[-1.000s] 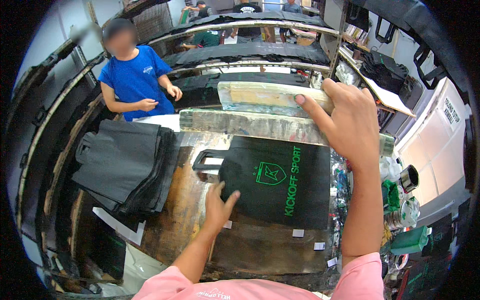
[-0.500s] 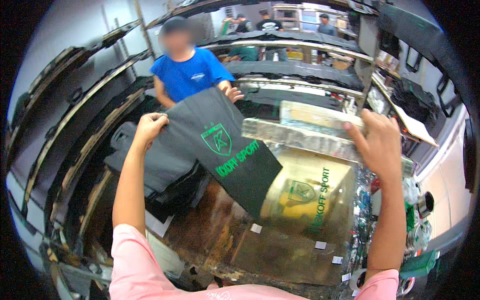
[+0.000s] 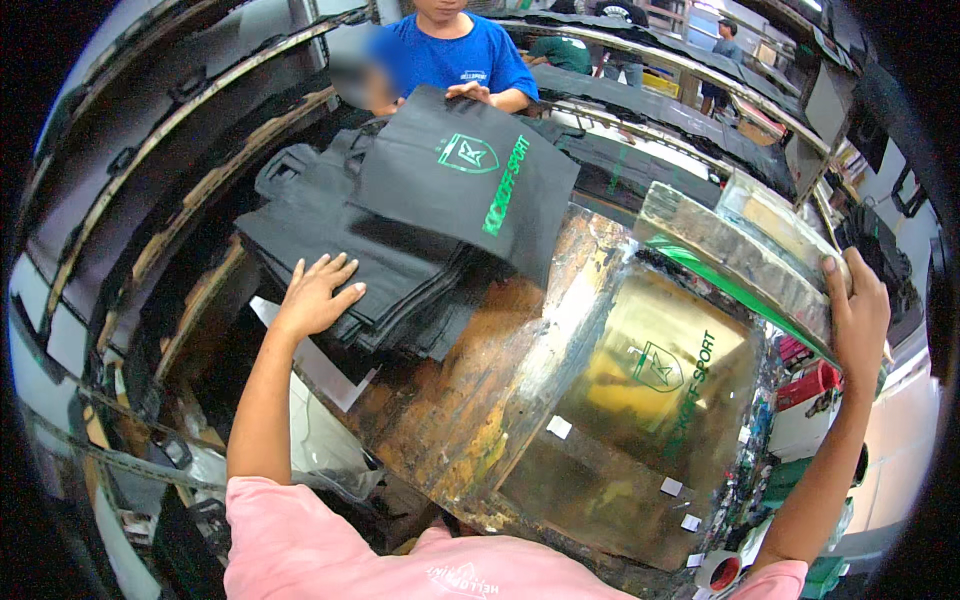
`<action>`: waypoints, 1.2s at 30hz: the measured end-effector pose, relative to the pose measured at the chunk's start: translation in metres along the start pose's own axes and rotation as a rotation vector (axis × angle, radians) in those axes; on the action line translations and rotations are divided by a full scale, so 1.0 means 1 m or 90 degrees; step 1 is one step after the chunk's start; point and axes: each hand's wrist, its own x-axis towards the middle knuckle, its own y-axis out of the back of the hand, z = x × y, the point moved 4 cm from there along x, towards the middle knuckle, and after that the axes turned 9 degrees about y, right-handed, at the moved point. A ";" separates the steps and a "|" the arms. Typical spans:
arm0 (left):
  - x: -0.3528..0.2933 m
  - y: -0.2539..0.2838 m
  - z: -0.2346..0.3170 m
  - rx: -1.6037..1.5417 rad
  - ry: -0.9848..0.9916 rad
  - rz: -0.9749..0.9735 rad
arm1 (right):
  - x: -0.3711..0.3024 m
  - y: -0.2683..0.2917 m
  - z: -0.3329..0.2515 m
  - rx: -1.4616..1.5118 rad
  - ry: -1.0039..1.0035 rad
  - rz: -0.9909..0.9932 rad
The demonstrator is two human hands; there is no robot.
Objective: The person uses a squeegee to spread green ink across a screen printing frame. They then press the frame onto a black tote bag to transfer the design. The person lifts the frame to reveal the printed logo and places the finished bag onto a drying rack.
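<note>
Spreads the fingers (image 3: 338, 274) of the left hand (image 3: 315, 303) wide, laid flat along the near edge of a stack of black bags (image 3: 350, 235), pinching nothing! Over to the right hand (image 3: 860, 312): curls the fingers around the right end of a raised, tilted screen frame (image 3: 740, 255), gripping it, with the thumb just beside the end of a pale squeegee (image 3: 785, 220); cannot tell how much of the squeegee shares in that hold. Reveals bright green ink along the frame's lower side, too. Up beyond the left hand, straight to a printed black bag (image 3: 450, 185), marked with a green shield emblem and green lettering, overlapping the stack and held at the far edge by the hand (image 3: 470, 92) of a co-worker in a blue shirt (image 3: 445, 55). Reaches with a near corner out over the worn wood of the desk (image 3: 470, 400). Across now to the yellowish printing bed (image 3: 640, 300), near the lifted frame, bearing a matching green shield and lettering, with small white tabs (image 3: 559, 428) along the near side. Out to a red tub (image 3: 808, 385) at the right, then a tape roll (image 3: 708, 568) near the right forearm. Finally, off to long shelves (image 3: 285, 112) at the left and back, with other people (image 3: 727, 48) beyond.
</note>
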 end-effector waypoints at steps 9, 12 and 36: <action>-0.008 0.095 0.075 -0.065 -0.201 0.089 | -0.003 0.016 -0.017 0.024 0.063 0.030; -0.047 0.085 0.147 -0.065 -0.287 0.025 | -0.001 0.020 -0.020 0.049 0.064 0.044; -0.238 -0.258 0.551 -0.165 -0.620 -0.031 | -0.007 0.020 -0.009 0.061 0.082 -0.042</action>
